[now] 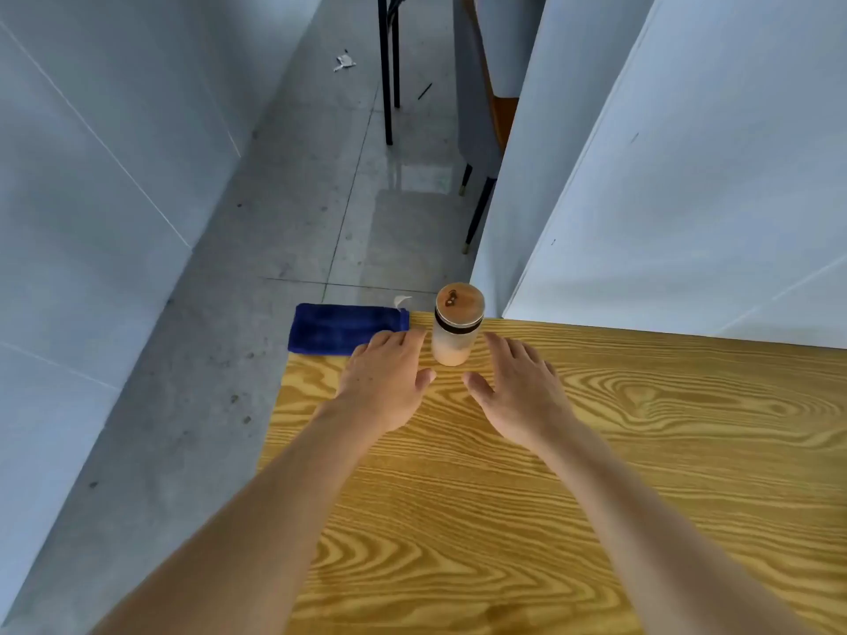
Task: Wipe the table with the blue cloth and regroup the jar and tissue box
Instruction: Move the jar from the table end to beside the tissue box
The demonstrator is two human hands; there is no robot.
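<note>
A frosted jar (453,334) with a round wooden lid stands upright near the far left corner of the wooden table (596,451). Left of it a folded blue cloth (339,330) lies on that corner, partly overhanging the edge. My left hand (389,382) hovers open, palm down, its fingertips at the cloth's right end, just left of the jar. My right hand (518,387) is open too, fingers spread, just right of the jar and apart from it. No tissue box is in view.
Grey tiled floor (275,222) lies beyond and left of the table. A white wall panel (687,176) rises behind the table's far right edge. Chair legs (387,84) and a chair stand farther back, with paper scraps on the floor.
</note>
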